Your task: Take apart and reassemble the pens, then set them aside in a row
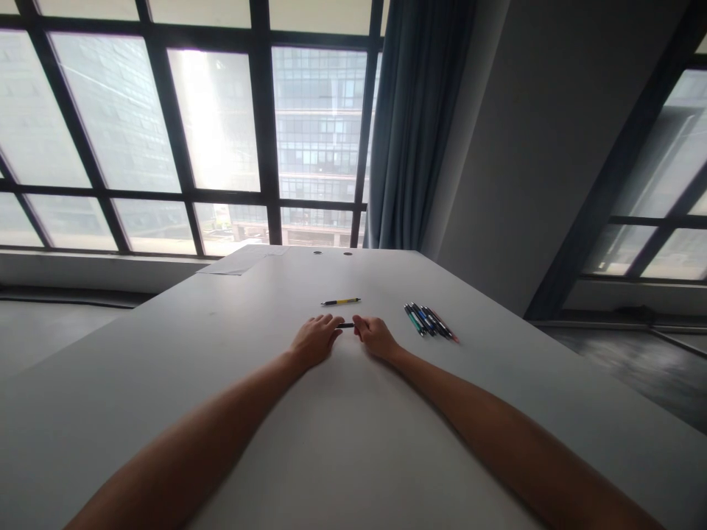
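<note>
Both hands hold a dark pen (345,325) level, just over or on the white table (342,434); I cannot tell if it touches the top. My left hand (317,339) is closed round its left end, and my right hand (375,336) grips its right end. Only the pen's short middle part shows between the fingers. Just beyond the hands lies a yellow and black pen (341,301), roughly parallel to the held one. To the right of my right hand, several pens (429,321) with green, blue, black and red parts lie side by side at a slant.
Sheets of paper (237,260) lie at the table's far left corner. Two dark round holes (332,253) sit near its far edge. Behind stand large windows, a blue-grey curtain (412,132) and a grey wall or pillar (513,162).
</note>
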Tool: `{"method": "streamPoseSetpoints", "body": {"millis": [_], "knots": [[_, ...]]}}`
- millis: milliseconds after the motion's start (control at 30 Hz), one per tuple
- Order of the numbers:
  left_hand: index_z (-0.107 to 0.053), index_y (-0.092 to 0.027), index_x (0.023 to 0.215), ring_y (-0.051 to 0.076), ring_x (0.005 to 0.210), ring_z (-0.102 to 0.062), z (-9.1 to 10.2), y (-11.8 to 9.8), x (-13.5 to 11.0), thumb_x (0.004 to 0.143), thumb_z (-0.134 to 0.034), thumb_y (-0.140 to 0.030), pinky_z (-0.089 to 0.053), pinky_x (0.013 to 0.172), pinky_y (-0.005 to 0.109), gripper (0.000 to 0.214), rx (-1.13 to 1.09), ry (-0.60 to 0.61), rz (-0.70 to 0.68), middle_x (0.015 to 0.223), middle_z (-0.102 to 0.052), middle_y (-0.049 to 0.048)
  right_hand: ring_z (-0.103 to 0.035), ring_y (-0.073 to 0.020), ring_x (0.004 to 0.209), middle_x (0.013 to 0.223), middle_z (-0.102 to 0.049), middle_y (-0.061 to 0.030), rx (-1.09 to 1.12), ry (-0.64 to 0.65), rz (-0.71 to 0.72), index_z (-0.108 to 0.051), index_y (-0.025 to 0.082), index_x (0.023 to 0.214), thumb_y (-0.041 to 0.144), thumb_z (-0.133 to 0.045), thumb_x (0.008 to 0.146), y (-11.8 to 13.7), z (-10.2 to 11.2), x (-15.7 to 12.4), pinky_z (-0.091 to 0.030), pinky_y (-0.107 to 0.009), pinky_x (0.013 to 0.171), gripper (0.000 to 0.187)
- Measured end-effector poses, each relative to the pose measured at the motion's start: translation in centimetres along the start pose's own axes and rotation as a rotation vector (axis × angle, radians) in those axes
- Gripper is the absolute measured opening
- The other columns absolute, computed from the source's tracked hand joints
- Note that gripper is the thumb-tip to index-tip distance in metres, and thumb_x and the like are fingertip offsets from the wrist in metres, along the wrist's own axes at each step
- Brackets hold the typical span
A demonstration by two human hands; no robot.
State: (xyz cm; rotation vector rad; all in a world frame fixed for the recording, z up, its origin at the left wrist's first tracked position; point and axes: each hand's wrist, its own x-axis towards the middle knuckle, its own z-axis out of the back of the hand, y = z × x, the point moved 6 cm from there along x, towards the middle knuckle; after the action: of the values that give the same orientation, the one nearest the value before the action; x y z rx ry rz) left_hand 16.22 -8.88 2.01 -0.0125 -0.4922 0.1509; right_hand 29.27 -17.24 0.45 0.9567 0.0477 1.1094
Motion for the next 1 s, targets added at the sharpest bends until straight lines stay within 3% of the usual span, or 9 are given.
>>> {"method": "streamPoseSetpoints", "body": {"millis": [167, 500, 600, 700, 867, 933, 1000], "knots": [[-0.056, -0.025, 0.11, 0.018, 0.087, -0.063, 0.1, 0.0, -0.2, 0.1, -0.031, -0.037, -0.045, 0.069, 0.028, 0.029, 0.008, 0.026, 0.014, 0.099, -0.066, 0.0041, -0.049, -0.0133, 0.048, 0.048, -0.052, -0.0002, 0.049, 0.019, 0.006, -0.057, 0.017, 0.058, 0.059, -0.035, 0.089, 0.4, -0.6, -0.3, -0.036, -0.025, 0.055, 0.056], [-0.056, -0.024, 0.104, 0.018, 0.081, -0.065, 0.0, 0.2, -0.3, 0.099, -0.032, -0.036, -0.043, 0.065, 0.027, 0.027, 0.043, 0.057, 0.058, 0.098, -0.068, 0.0032, -0.05, -0.0138, 0.053, 0.055, -0.057, -0.0013, 0.017, 0.017, 0.067, -0.063, 0.015, 0.065, 0.048, -0.042, 0.089, 0.7, -0.3, -0.4, -0.036, -0.026, 0.058, 0.045], [-0.056, -0.024, 0.103, 0.018, 0.08, -0.066, 0.0, 0.3, -0.3, 0.098, -0.033, -0.035, -0.042, 0.064, 0.027, 0.026, 0.04, 0.057, 0.084, 0.098, -0.069, 0.0031, -0.052, -0.0136, 0.06, 0.069, -0.063, -0.0026, 0.056, -0.018, 0.089, -0.065, 0.015, 0.083, 0.039, -0.053, 0.084, 1.0, -0.2, -0.5, -0.04, -0.025, 0.06, 0.027], [-0.056, -0.024, 0.103, 0.019, 0.081, -0.066, 0.0, 0.4, -0.3, 0.098, -0.033, -0.036, -0.042, 0.064, 0.027, 0.026, 0.032, 0.055, 0.101, 0.098, -0.069, 0.0035, -0.055, -0.0133, 0.064, 0.085, -0.066, -0.0049, 0.112, -0.055, 0.069, -0.061, 0.015, 0.102, 0.041, -0.06, 0.08, 1.2, 0.0, -0.6, -0.042, -0.025, 0.061, 0.034], [-0.056, -0.025, 0.104, 0.019, 0.082, -0.066, -0.1, 0.5, -0.3, 0.098, -0.034, -0.036, -0.043, 0.066, 0.028, 0.026, 0.025, 0.06, 0.112, 0.098, -0.069, 0.0041, -0.055, -0.014, 0.058, 0.062, -0.062, -0.0038, 0.044, -0.01, -0.003, -0.061, 0.016, 0.068, 0.044, -0.038, 0.093, 1.0, -0.2, -0.6, -0.04, -0.026, 0.061, 0.045], [-0.056, -0.025, 0.104, 0.019, 0.082, -0.066, -0.1, 0.6, -0.3, 0.098, -0.033, -0.036, -0.044, 0.067, 0.028, 0.026, 0.024, 0.06, 0.114, 0.098, -0.069, 0.0041, -0.055, -0.0144, 0.06, 0.066, -0.064, -0.0038, 0.027, -0.02, 0.02, -0.062, 0.016, 0.071, 0.038, -0.044, 0.09, 1.1, -0.2, -0.5, -0.041, -0.026, 0.062, 0.034], [-0.056, -0.025, 0.104, 0.019, 0.082, -0.066, -0.2, 0.7, -0.3, 0.098, -0.033, -0.037, -0.044, 0.068, 0.028, 0.027, 0.022, 0.061, 0.122, 0.098, -0.069, 0.0044, -0.056, -0.0145, 0.063, 0.076, -0.067, -0.0043, 0.05, -0.048, 0.044, -0.064, 0.016, 0.086, 0.034, -0.052, 0.084, 1.1, -0.1, -0.5, -0.042, -0.026, 0.063, 0.021]]}}
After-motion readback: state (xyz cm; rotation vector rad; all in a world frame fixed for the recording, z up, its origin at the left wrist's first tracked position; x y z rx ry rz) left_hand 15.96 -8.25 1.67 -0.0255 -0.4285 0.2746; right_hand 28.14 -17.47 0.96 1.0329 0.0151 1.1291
